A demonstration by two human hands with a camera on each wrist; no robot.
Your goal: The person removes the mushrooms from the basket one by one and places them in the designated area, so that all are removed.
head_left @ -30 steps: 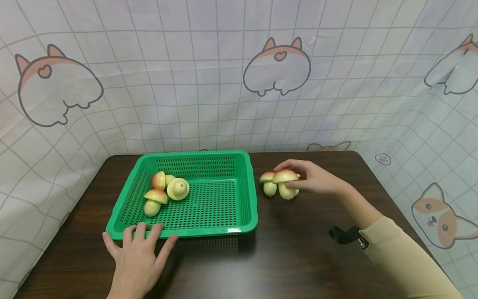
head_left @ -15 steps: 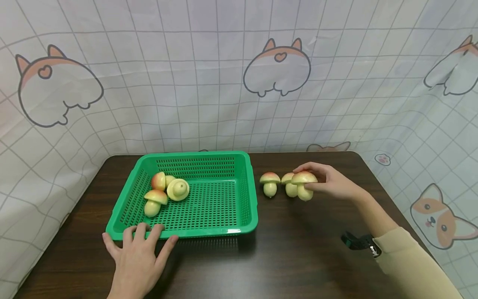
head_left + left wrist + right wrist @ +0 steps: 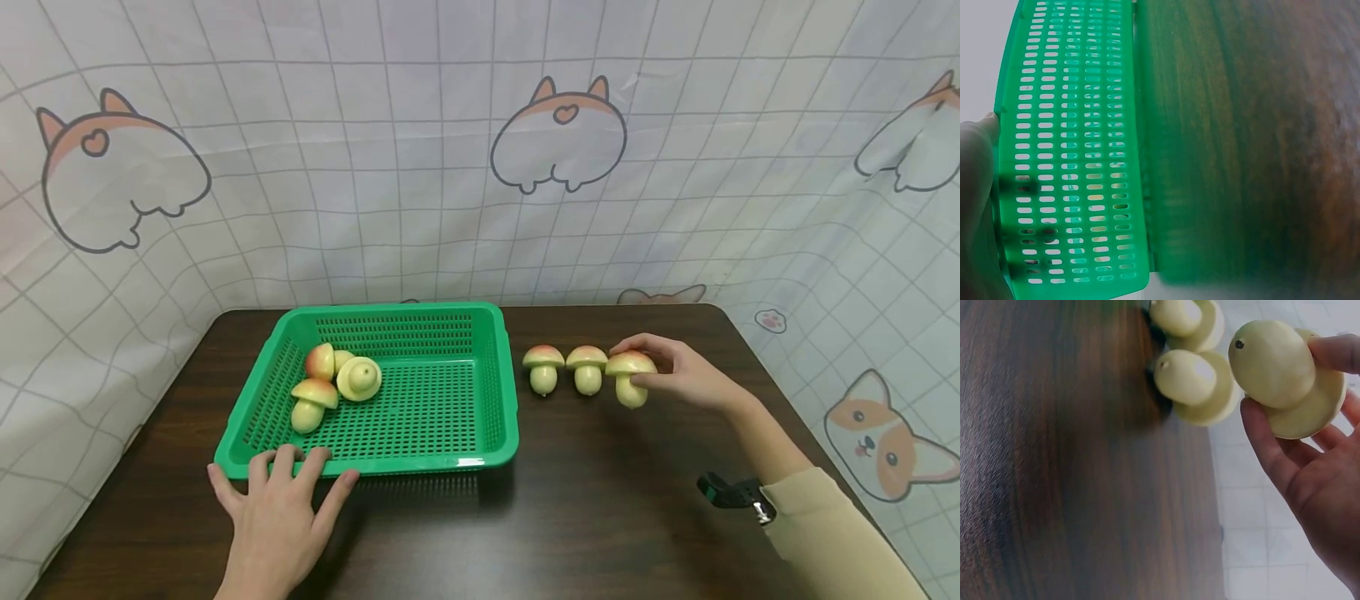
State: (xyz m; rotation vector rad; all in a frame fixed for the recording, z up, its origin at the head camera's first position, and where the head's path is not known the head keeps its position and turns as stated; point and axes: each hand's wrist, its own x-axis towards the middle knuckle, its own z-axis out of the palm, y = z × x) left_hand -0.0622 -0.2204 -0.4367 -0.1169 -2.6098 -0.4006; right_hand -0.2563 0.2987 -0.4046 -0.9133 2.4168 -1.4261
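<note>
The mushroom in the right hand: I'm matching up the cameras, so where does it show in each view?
Head: the mushroom is right of centre, at the right end of its row of three, held by the right hand.
Left wrist: not in it.
Right wrist: upper right, stem toward the camera.
Shared landmark: the dark table, in all three views.

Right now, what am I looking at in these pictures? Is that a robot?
No, you see a person's left hand and right hand. The widest picture comes from a camera on the head; the other two come from one on each wrist. On the dark table sits a green basket with three mushroom shapes in it. The left hand touches its near rim. The right hand holds another mushroom shape, beside two more mushroom shapes on the table.
</note>
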